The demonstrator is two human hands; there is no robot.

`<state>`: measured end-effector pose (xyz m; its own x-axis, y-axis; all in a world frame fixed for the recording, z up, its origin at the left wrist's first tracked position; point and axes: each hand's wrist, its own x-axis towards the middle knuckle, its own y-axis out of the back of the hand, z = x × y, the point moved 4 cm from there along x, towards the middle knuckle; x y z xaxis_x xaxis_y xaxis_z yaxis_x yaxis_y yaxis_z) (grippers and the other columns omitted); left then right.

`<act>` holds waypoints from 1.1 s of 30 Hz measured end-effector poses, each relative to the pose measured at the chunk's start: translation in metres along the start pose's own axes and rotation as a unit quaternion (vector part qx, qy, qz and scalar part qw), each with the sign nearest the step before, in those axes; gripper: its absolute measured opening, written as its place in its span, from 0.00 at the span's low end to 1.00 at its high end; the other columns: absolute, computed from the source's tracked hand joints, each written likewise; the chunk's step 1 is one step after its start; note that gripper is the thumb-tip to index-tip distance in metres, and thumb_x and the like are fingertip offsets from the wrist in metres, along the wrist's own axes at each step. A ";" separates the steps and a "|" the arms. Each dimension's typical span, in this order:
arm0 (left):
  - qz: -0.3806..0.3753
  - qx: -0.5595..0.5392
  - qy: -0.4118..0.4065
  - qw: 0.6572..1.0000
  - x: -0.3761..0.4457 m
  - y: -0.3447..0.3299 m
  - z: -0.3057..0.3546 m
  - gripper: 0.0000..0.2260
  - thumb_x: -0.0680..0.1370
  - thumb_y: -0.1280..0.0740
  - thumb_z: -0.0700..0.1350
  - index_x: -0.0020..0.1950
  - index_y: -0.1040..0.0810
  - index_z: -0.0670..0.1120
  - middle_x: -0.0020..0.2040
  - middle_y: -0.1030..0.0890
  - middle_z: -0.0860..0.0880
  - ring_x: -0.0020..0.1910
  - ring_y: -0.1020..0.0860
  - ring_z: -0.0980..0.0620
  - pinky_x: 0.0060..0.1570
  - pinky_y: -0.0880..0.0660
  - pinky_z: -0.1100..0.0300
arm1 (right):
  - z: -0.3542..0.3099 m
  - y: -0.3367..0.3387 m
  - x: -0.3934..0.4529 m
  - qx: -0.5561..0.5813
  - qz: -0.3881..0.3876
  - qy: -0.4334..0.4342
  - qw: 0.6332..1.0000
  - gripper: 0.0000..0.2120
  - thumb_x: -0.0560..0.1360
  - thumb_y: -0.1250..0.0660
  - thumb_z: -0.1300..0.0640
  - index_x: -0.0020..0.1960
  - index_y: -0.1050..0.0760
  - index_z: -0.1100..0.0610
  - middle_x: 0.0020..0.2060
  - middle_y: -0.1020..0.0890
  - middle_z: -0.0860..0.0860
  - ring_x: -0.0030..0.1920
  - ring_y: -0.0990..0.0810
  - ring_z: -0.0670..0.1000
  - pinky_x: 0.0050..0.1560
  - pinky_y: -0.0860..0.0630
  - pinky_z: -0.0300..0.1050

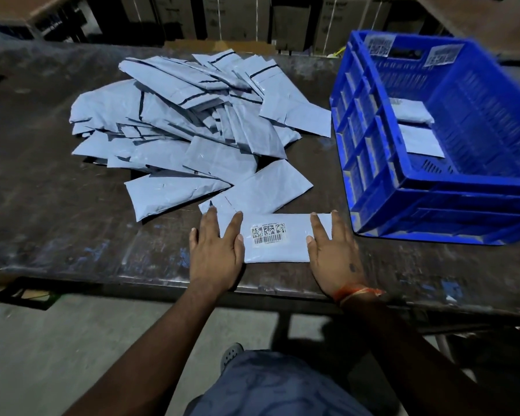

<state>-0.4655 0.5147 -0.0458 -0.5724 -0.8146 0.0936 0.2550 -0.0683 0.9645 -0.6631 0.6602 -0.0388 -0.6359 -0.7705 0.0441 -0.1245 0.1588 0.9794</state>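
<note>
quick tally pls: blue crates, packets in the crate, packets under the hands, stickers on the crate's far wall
blue crate: 1
packets in the crate: 2
packet under the left hand and right hand: 1
stickers on the crate's far wall: 2
total: 6
The heap of packets overlaps too much to count.

Dim warehouse light, dark backdrop, crate [451,139] motion-blurred at right — wide-angle bending at edges

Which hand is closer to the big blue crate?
Right. The right hand rests on the labelled packet beside the blue crate; the left hand presses the packet's other end, farther away.
</note>
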 end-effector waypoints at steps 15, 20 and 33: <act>0.002 -0.159 0.133 0.978 0.003 0.023 0.015 0.25 0.79 0.34 0.53 0.76 0.32 0.54 0.65 0.31 0.40 0.62 0.31 0.38 0.63 0.30 0.48 | 0.002 0.014 -0.004 0.122 -0.011 -0.064 0.990 0.33 0.75 0.33 0.43 0.77 0.35 0.49 0.64 0.30 0.59 0.64 0.33 0.62 0.69 0.33 0.52; -0.010 -0.331 0.194 0.923 0.010 0.020 -0.001 0.22 0.73 0.26 0.40 0.66 0.21 0.53 0.61 0.22 0.44 0.58 0.22 0.45 0.59 0.24 0.55 | 0.009 0.017 0.004 0.345 -0.020 -0.111 0.932 0.27 0.67 0.24 0.57 0.66 0.23 0.48 0.58 0.22 0.54 0.58 0.22 0.53 0.64 0.26 0.49; -0.029 -0.616 0.146 0.774 0.057 0.128 -0.021 0.09 0.81 0.33 0.37 0.58 0.17 0.45 0.44 0.15 0.48 0.37 0.20 0.53 0.36 0.25 0.63 | -0.033 0.134 0.046 0.580 0.019 -0.001 0.815 0.15 0.76 0.30 0.65 0.60 0.18 0.53 0.58 0.17 0.48 0.62 0.21 0.45 0.61 0.24 0.40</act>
<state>-0.4486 0.4475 0.0777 -0.4554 -0.8731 -0.1742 0.8880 -0.4595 -0.0180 -0.6835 0.6256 0.1012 -0.6576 -0.7503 0.0683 -0.7393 0.6601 0.1332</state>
